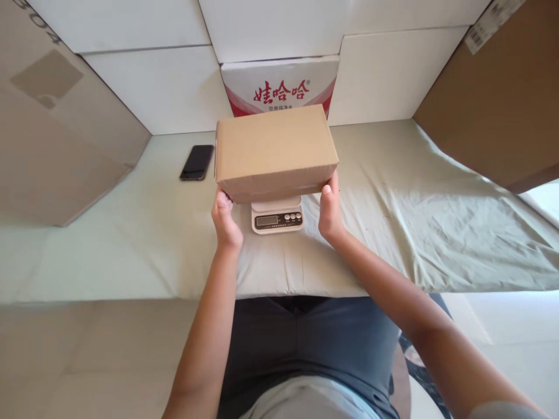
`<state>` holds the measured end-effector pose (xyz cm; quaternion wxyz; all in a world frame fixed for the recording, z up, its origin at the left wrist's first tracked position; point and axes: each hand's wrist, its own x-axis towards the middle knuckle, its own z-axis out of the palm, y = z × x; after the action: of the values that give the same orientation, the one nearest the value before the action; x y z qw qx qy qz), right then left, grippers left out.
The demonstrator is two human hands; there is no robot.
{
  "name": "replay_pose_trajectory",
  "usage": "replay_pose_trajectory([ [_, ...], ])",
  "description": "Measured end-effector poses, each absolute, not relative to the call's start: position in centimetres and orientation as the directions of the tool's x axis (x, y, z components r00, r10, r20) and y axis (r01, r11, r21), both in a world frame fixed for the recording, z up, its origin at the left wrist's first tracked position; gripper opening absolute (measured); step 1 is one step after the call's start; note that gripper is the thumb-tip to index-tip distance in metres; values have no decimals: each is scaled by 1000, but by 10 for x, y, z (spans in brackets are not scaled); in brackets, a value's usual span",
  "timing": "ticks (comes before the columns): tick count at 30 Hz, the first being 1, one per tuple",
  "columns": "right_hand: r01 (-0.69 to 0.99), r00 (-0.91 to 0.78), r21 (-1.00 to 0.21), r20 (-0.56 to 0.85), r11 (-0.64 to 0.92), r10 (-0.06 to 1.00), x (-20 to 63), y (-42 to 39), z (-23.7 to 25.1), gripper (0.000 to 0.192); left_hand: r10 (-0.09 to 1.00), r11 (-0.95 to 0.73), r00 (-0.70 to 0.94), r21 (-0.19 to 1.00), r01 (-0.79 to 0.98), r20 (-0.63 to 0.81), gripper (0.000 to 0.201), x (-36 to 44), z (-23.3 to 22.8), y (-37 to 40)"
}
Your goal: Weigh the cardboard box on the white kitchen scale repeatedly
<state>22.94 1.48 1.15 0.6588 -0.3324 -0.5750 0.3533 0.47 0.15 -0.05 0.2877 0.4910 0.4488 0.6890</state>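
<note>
A closed brown cardboard box (277, 145) is held level between my two hands, over a small white kitchen scale (277, 227). My left hand (226, 220) grips the box's near left corner, its fingers partly hidden beneath. At the near right corner my right hand (330, 208) has its thumb on the side, with the other fingers mostly out of sight. The box covers most of the scale's platform; whether it touches it I cannot tell. The scale's small display and round buttons face me, and no digits can be made out.
A dark phone (197, 162) lies left of the box on the pale green cloth (174, 244). Behind stand white boxes (166, 87) and a red-and-white carton (279, 81). Large brown cartons flank the surface, one on the left (56, 128) and one on the right (502, 99).
</note>
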Motion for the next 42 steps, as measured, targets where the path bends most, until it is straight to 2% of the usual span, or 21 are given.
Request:
replay_pose_trajectory([
  [9, -115, 96, -887, 438, 447, 894, 225, 15, 5, 67, 847, -388, -380, 921, 36, 372, 82, 3, -7, 8],
  [20, -103, 115, -899, 415, 426, 903, 227, 18, -1, 65, 850, -360, -367, 925, 119, 378, 82, 1, -7, 2],
  [37, -153, 137, -913, 359, 377, 923, 228, 20, -7, 66, 850, -345, -406, 937, 56, 337, 90, 3, -5, 3],
  [42, -195, 238, -918, 297, 345, 925, 235, 22, -1, 73, 761, -369, -552, 928, 62, 339, 96, -9, -3, 8],
])
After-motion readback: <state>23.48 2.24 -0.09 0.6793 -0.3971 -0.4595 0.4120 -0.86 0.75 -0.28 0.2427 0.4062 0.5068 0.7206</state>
